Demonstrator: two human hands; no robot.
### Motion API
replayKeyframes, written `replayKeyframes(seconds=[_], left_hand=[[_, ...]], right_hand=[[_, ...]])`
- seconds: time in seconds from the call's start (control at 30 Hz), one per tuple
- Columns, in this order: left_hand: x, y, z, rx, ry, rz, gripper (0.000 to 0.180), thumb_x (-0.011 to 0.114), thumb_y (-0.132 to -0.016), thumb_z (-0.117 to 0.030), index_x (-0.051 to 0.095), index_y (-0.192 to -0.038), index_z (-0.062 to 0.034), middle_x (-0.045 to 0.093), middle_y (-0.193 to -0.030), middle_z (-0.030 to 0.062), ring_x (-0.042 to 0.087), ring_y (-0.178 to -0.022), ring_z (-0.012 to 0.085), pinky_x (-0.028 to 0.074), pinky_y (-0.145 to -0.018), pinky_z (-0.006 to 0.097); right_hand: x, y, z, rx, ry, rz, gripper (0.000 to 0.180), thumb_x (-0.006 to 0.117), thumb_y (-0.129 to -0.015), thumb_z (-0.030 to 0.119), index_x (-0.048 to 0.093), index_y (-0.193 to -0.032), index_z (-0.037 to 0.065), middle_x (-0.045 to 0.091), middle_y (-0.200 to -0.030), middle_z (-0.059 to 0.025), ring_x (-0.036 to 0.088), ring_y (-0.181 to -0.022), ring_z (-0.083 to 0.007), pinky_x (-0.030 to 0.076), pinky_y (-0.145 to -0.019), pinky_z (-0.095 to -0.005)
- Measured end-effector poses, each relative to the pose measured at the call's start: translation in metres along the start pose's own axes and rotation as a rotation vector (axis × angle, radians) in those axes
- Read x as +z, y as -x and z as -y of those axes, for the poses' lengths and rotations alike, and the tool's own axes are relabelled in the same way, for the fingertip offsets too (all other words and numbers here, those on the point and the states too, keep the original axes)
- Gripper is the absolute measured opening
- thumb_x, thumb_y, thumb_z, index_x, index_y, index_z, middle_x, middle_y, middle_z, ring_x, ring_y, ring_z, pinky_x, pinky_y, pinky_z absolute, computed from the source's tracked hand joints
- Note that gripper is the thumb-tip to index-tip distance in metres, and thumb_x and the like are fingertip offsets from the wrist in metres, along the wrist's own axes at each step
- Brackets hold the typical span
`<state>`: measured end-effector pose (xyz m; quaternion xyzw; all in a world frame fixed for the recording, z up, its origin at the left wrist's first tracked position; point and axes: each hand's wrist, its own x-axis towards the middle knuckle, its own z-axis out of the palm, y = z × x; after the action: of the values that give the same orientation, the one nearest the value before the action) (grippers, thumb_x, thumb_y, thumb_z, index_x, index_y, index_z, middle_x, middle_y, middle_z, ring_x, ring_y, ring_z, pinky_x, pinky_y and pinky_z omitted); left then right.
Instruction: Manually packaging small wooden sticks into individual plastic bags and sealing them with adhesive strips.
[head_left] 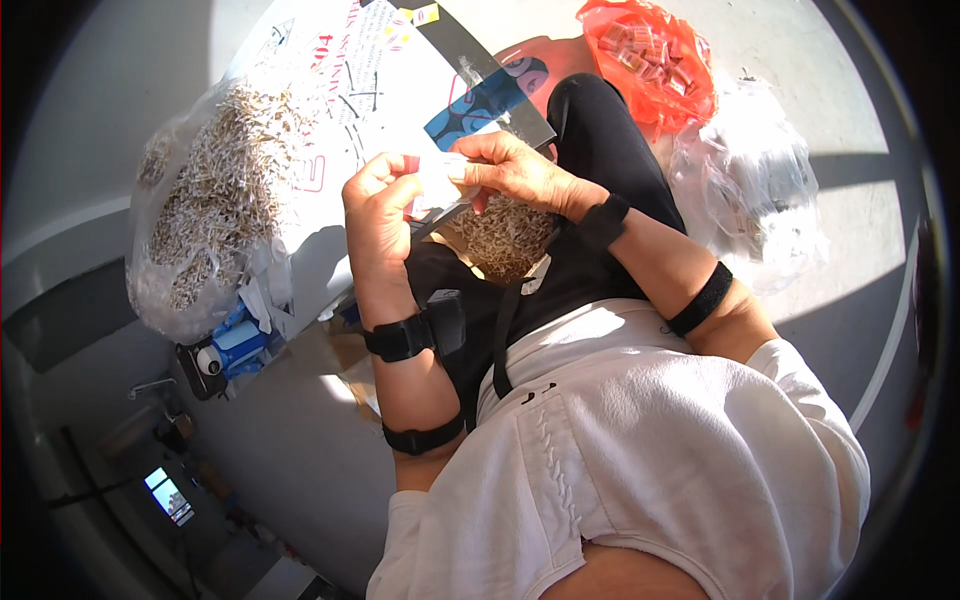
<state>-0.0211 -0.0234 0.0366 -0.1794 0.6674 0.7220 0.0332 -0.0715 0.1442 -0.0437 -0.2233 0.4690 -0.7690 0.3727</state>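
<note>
Over my lap, my left hand pinches one side of a small whitish plastic bag, its thumb and fingers drawn together. At the bag's other side, my right hand grips it between thumb and fingertips. Strong sunlight washes the bag out, so whatever is inside cannot be made out. Just below the hands, between my legs, sits a heap of small beige stick-like pieces; its container is mostly hidden.
A large clear bag of similar pieces stands at left on a white printed board. Blue packages lie below it. At the far right are a red plastic bag holding small packets and a bundle of clear plastic bags.
</note>
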Motion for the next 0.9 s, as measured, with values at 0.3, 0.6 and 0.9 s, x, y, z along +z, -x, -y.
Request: replayKeyframes(seconds=[0.3, 0.6, 0.9], left_hand=[[-0.0018, -0.0048, 0.0072, 0.072, -0.055, 0.013, 0.013, 0.059, -0.069, 0.011, 0.061, -0.081, 0.0049, 0.059, -0.072, 0.0039, 0.054, -0.059, 0.0074, 0.04, -0.05, 0.021], [0.0005, -0.002, -0.0011, 0.051, -0.139, -0.006, 0.012, 0.059, -0.069, 0.011, 0.061, -0.079, 0.0054, 0.059, -0.07, 0.0047, 0.052, -0.053, 0.0088, 0.039, -0.046, 0.021], [-0.0009, -0.0023, 0.0026, 0.007, -0.059, 0.006, 0.015, 0.059, -0.07, 0.008, 0.062, -0.084, 0.0061, 0.061, -0.073, 0.0059, 0.056, -0.058, 0.01, 0.044, -0.049, 0.022]], right_hand=[[0.0042, -0.0016, -0.0065, 0.06, -0.102, -0.077, 0.018, 0.062, -0.09, 0.02, 0.063, -0.092, 0.002, 0.058, -0.075, -0.0008, 0.056, -0.064, -0.0092, 0.047, -0.058, -0.0233], [0.0031, -0.0007, -0.0043, 0.06, -0.092, -0.082, 0.018, 0.062, -0.09, 0.02, 0.062, -0.092, 0.001, 0.057, -0.074, -0.0011, 0.056, -0.065, -0.0095, 0.047, -0.058, -0.0238], [0.0002, -0.001, -0.0048, 0.042, -0.118, -0.064, 0.018, 0.062, -0.089, 0.018, 0.063, -0.094, 0.001, 0.058, -0.075, -0.0015, 0.057, -0.068, -0.0099, 0.048, -0.058, -0.0244]])
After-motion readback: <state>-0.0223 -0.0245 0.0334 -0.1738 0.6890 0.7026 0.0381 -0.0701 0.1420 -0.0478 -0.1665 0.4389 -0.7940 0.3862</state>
